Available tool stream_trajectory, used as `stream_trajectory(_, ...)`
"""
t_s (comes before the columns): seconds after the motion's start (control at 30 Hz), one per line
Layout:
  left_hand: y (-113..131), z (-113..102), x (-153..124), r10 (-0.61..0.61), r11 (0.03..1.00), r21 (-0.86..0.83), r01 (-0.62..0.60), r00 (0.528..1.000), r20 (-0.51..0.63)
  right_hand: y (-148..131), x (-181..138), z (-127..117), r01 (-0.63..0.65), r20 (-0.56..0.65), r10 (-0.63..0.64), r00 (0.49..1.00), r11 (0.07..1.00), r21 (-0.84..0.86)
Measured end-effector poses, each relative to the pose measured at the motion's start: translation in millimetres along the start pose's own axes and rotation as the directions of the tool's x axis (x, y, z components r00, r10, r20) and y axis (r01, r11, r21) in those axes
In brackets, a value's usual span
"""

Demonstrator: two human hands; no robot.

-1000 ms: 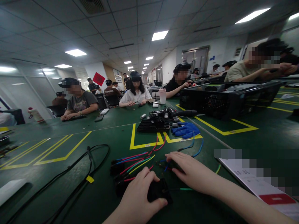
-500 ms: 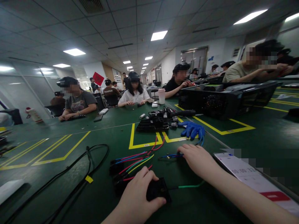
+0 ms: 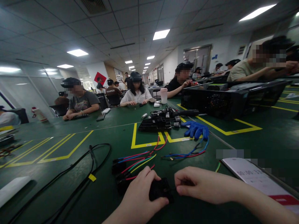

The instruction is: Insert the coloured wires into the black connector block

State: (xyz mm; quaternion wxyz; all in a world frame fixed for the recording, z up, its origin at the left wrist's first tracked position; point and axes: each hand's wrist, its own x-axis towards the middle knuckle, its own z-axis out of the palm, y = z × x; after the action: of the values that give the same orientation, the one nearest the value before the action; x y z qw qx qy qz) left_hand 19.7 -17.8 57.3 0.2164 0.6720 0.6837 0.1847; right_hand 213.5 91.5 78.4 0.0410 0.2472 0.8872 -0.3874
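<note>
My left hand [image 3: 142,193] is wrapped over a black rectangular block [image 3: 161,189], its thumb along the near side. Just right of it, my right hand [image 3: 195,185] is closed in a pinch on the green wire [image 3: 218,167] coming out of that block. The fingers hide most of this wire, but its far part shows beyond the wrist. Left of the left hand lie black blocks [image 3: 118,167] with red, blue, green and yellow wires [image 3: 140,163]. Beyond the right hand rests a loose bundle of blue and red wires [image 3: 187,154].
A blue glove [image 3: 196,129] and a pile of dark metal parts [image 3: 155,123] lie ahead. A black computer case [image 3: 210,101] stands right. A phone [image 3: 247,174] is by my right forearm; black cables [image 3: 77,183] loop left. Several people sit around the table [image 3: 100,193].
My right hand has left the blue wire bundle and come down to the green wire beside the block. My left hand keeps its grip. The view has shifted slightly.
</note>
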Motion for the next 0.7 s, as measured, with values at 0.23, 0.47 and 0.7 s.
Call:
stream_trajectory(0.23, -4.4, 3.0, 0.1, 0.005, 1.0, 0.011, -0.005, 1.0, 0.014, 0.7, 3.2, 3.9, -0.007, -0.032, 0.008, 0.999, 1.0, 0.031)
stream_trajectory(0.47, -2.9, 2.0, 0.0, -0.02, 1.0, -0.003, 0.02, 1.0, 0.018, -0.8, 5.0, 4.4, -0.005, 0.001, 0.005, 1.0, 0.98, 0.199)
stream_trajectory(0.7, -3.6, 3.1, -0.3, 0.002, 1.0, -0.031, -0.002, 1.0, -0.005, 1.5, 4.2, 4.0, -0.01, 0.016, 0.007, 1.0, 0.983, 0.185)
